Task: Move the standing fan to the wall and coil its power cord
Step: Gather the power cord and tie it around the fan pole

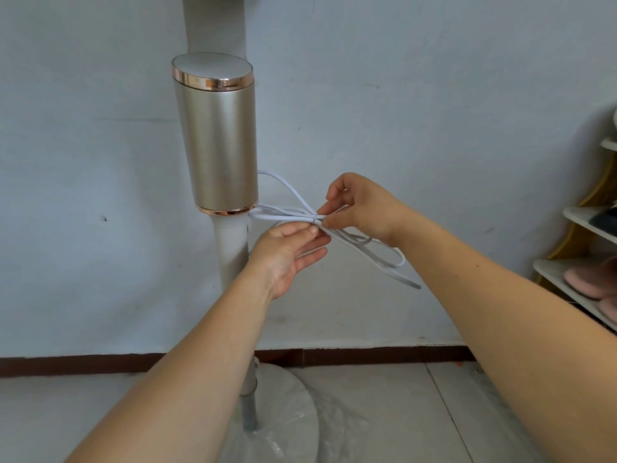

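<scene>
In the head view, the fan (217, 145) is seen standing close against the wall (434, 95), its base (293, 412) resting on the floor by the skirting; the move to the wall is judged done, and what remains is the securing of the cord (283, 213). The cord is gathered into a bundle of loops just beside the pole (233, 248), under the gold housing; loops fan out to either side of a pinched waist, where a small tie (315, 219) appears to be wrapped, though it is too small to be sure. The right hand (360, 208) is closed in a pinch at that waist, thumb and forefinger meeting on the tie; the left hand (287, 252) is held palm-up beneath the bundle, its fingertips touching the cords and the rest of the fingers loosely spread, so that it supports rather than clamps. For the step to be done well, the waist should be kept squeezed by the left fingertips while the tie is twisted by the right; the loops should be kept even, since slack let go here would probably let the lower loops (384, 262) slip out; a shelf (567, 279) with slippers stands well apart at the right.
</scene>
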`<state>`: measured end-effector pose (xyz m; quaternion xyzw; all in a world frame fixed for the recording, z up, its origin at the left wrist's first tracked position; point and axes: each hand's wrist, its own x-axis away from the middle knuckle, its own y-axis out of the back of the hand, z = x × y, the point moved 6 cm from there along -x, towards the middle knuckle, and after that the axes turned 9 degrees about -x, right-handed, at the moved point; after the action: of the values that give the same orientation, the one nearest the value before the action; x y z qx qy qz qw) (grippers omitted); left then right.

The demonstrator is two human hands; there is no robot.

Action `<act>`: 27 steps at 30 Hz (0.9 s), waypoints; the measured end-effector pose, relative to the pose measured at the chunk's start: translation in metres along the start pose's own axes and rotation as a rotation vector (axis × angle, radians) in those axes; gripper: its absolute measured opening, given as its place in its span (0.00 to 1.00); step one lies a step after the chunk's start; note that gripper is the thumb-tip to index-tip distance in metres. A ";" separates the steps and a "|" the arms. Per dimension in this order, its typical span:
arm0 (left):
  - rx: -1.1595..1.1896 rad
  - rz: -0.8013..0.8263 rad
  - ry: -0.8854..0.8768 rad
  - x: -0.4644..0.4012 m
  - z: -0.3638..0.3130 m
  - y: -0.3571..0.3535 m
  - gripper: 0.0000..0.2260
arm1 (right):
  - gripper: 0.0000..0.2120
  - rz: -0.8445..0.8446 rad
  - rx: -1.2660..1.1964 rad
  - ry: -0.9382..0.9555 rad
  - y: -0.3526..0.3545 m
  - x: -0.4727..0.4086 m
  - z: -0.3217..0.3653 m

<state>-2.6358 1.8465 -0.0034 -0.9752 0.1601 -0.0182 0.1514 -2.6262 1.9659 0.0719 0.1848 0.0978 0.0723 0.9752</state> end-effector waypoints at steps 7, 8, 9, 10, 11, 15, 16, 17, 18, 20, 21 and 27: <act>0.064 -0.057 0.016 0.001 0.003 0.004 0.06 | 0.13 -0.048 0.028 -0.045 0.001 0.002 -0.001; 0.091 -0.055 0.024 0.001 0.004 0.004 0.06 | 0.13 -0.048 0.036 -0.052 0.001 0.001 -0.001; 0.118 -0.050 0.032 0.001 0.005 0.003 0.06 | 0.14 -0.047 0.030 -0.062 0.002 0.002 -0.001; 0.147 -0.044 0.040 0.002 0.006 0.002 0.06 | 0.14 -0.046 0.012 -0.074 0.002 0.002 -0.002; 0.178 -0.035 0.050 0.002 0.007 0.001 0.07 | 0.14 -0.046 -0.012 -0.084 0.003 0.002 -0.003; 0.288 0.001 0.134 0.004 0.010 -0.002 0.06 | 0.14 -0.027 -0.148 -0.098 0.003 0.003 -0.008; 0.300 0.004 0.153 0.004 0.011 -0.003 0.06 | 0.14 -0.022 -0.172 -0.098 0.002 0.003 -0.009; 0.311 0.005 0.166 0.004 0.012 -0.003 0.06 | 0.14 -0.020 -0.183 -0.102 0.001 0.003 -0.010; 0.320 0.006 0.175 0.004 0.013 -0.003 0.06 | 0.13 -0.021 -0.186 -0.105 0.001 0.004 -0.011; 0.325 0.008 0.175 0.004 0.014 -0.003 0.06 | 0.13 -0.023 -0.174 -0.108 0.001 0.004 -0.011; 0.318 0.009 0.168 0.004 0.014 -0.003 0.06 | 0.13 -0.023 -0.157 -0.105 0.001 0.004 -0.011; 0.160 -0.025 0.079 0.002 0.007 -0.002 0.06 | 0.10 -0.048 0.041 -0.016 0.000 0.007 0.001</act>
<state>-2.6327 1.8493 -0.0101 -0.9605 0.1517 -0.0713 0.2221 -2.6194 1.9665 0.0715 0.2031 0.0959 0.0453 0.9734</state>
